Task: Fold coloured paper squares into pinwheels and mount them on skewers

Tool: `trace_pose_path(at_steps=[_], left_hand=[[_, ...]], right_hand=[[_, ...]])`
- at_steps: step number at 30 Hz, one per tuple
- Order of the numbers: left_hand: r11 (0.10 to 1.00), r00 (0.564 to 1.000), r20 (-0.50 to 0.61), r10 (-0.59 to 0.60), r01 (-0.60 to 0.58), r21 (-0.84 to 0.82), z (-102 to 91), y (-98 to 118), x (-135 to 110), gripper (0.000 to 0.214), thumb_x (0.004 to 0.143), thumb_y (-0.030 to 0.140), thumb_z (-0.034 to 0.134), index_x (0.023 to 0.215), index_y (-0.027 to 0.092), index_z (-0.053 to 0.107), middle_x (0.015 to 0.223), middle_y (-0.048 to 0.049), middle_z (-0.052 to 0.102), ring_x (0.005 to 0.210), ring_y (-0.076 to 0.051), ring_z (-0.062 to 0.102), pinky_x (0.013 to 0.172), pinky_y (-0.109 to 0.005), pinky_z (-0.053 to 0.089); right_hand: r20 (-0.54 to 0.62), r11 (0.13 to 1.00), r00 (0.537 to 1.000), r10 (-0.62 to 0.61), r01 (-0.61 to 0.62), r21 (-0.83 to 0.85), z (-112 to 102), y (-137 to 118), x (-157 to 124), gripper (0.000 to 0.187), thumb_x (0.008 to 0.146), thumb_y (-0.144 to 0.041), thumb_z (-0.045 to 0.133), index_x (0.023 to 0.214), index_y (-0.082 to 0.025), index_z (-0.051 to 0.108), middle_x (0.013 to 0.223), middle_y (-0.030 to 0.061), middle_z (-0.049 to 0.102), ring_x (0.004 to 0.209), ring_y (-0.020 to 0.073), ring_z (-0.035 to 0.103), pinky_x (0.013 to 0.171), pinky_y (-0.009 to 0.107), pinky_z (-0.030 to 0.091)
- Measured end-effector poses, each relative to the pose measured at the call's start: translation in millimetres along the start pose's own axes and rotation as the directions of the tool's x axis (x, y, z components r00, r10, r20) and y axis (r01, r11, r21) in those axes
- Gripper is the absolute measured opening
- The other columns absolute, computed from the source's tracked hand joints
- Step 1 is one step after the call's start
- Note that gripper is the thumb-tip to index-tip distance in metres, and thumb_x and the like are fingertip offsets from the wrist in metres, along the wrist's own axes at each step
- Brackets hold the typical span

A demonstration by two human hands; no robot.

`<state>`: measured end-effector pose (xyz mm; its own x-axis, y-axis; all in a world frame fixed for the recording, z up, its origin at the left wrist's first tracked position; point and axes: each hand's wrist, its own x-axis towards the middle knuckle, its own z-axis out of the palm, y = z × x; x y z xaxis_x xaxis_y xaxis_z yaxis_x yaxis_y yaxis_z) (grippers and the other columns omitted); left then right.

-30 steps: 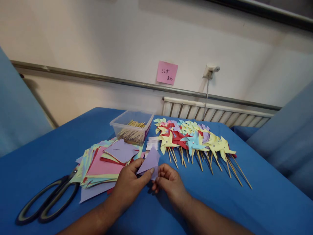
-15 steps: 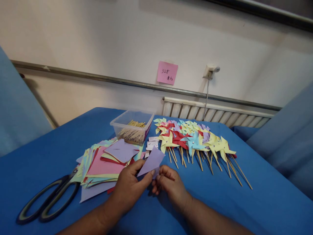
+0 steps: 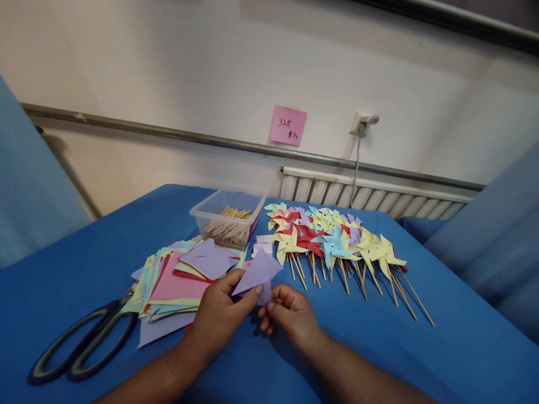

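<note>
A piece of purple paper [image 3: 257,272], cut and partly folded, is held between both hands above the blue table. My left hand [image 3: 225,311] pinches it from the left, the thumb lying across its front. At the lower right corner, my right hand [image 3: 292,317] has thumb and index finger closed on the paper's edge. To the left lies a stack of coloured paper squares [image 3: 181,283], some with cuts from the corners. Large dark-handled scissors [image 3: 90,339] rest beside the stack, their blades partly under the paper.
A clear plastic box [image 3: 229,216] of short wooden sticks stands behind the paper. Many-coloured paper pinwheels [image 3: 332,241] on sticks lie in rows to the right. Behind the blue-covered table [image 3: 379,359] are a radiator [image 3: 320,188], a metal rail and a wall with a pink note [image 3: 288,124].
The purple paper has turned slightly and shifted a little left. More of its lower flap shows beside my left thumb. Both hands keep their hold.
</note>
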<state>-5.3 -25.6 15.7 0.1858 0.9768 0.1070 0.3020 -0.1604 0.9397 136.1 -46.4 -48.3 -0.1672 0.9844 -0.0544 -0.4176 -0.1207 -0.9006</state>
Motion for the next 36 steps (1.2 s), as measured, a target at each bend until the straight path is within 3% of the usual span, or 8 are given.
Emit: trace_pose_path(at_steps=[7,15,21,26,31,36], left_hand=[[0.984,0.991,-0.04,-0.126,0.12,-0.132,-5.0,-8,9,0.025,0.072,0.035,0.067,0.087,0.016,0.066,0.076,-0.0017,0.068,0.063,-0.016,0.058,0.055,-0.024,0.044],[0.904,0.98,0.115,-0.164,0.196,-0.381,-1.0,-22,11,0.023,0.075,0.036,0.065,0.084,0.015,0.062,0.068,-0.0025,0.065,0.059,-0.016,0.058,0.058,-0.026,0.045],[0.857,0.973,0.131,-0.189,0.229,-0.462,-1.5,-20,13,0.021,0.075,0.033,0.066,0.085,0.014,0.061,0.066,-0.0024,0.065,0.057,-0.014,0.057,0.056,-0.025,0.043],[0.862,0.97,0.122,-0.209,0.242,-0.446,-1.3,-20,13,0.024,0.074,0.034,0.067,0.087,0.014,0.062,0.068,-0.0039,0.066,0.058,-0.015,0.058,0.057,-0.026,0.044],[0.851,0.97,0.109,-0.216,0.241,-0.467,0.4,-17,11,0.024,0.073,0.032,0.067,0.087,0.014,0.062,0.067,-0.0024,0.065,0.057,-0.015,0.057,0.056,-0.026,0.045],[0.798,0.955,0.126,-0.27,0.294,-0.527,1.6,-13,11,0.021,0.071,0.028,0.069,0.086,0.015,0.064,0.067,-0.0009,0.065,0.057,-0.013,0.056,0.056,-0.023,0.045]], right_hand=[[-0.105,0.999,0.994,-0.035,0.032,-0.029,3,0,1,0.04,0.063,-0.048,0.077,0.071,-0.015,0.056,0.057,-0.0002,0.063,0.044,0.0089,0.056,0.042,0.019,0.039],[-0.041,0.995,0.994,-0.098,0.096,-0.031,5,-10,-5,0.032,0.069,-0.044,0.074,0.07,-0.015,0.061,0.061,-0.0004,0.063,0.05,0.0087,0.055,0.053,0.022,0.043],[-0.064,0.995,0.994,-0.083,0.079,-0.065,4,-6,-2,0.041,0.078,-0.052,0.063,0.07,-0.013,0.06,0.06,0.0016,0.062,0.047,0.0083,0.054,0.051,0.021,0.041],[-0.041,0.998,0.997,-0.068,0.069,0.004,0,-3,-1,0.045,0.081,-0.058,0.055,0.074,-0.013,0.06,0.063,0.0023,0.062,0.047,0.0092,0.055,0.047,0.021,0.04],[-0.054,0.993,0.994,-0.098,0.094,-0.075,2,-6,-3,0.034,0.07,-0.045,0.073,0.068,-0.014,0.059,0.056,-0.0018,0.058,0.045,0.0071,0.051,0.047,0.02,0.04],[-0.07,0.992,0.991,-0.11,0.105,-0.074,5,-6,-3,0.033,0.069,-0.045,0.073,0.068,-0.015,0.058,0.057,-0.0024,0.059,0.045,0.0077,0.052,0.047,0.02,0.04]])
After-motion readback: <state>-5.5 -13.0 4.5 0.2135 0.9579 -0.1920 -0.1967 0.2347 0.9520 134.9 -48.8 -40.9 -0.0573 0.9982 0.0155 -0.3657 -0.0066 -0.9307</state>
